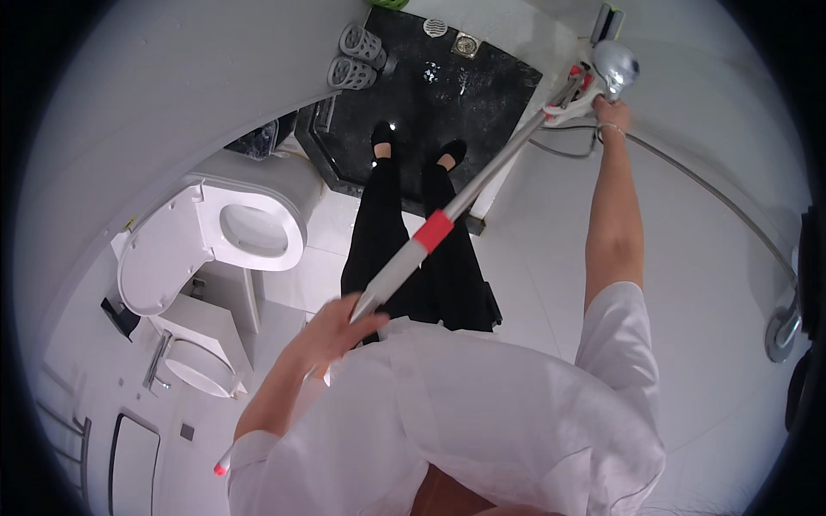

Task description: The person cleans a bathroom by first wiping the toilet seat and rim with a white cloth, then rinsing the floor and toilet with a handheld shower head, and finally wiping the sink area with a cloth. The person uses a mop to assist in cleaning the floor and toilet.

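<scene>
My left hand (pixel 335 329) is wrapped around the grey lower shaft of a long-handled mop (pixel 405 263), whose pole has a red band and runs up to the right. The mop's red and white head (pixel 571 97) is raised at the upper right, close to my other hand. My right hand (pixel 613 116) grips the handle of a chrome shower head (pixel 616 64) beside the mop head. A metal shower hose (pixel 716 193) curves from near that hand to the right wall. The pole's red end shows below my left forearm.
A black shower floor (pixel 445 97) with a raised edge lies under my feet, with drains at its far side. Grey perforated slippers (pixel 352 72) stand at its left. A toilet (pixel 255 229) with its lid up and a washbasin (pixel 200 369) are on the left.
</scene>
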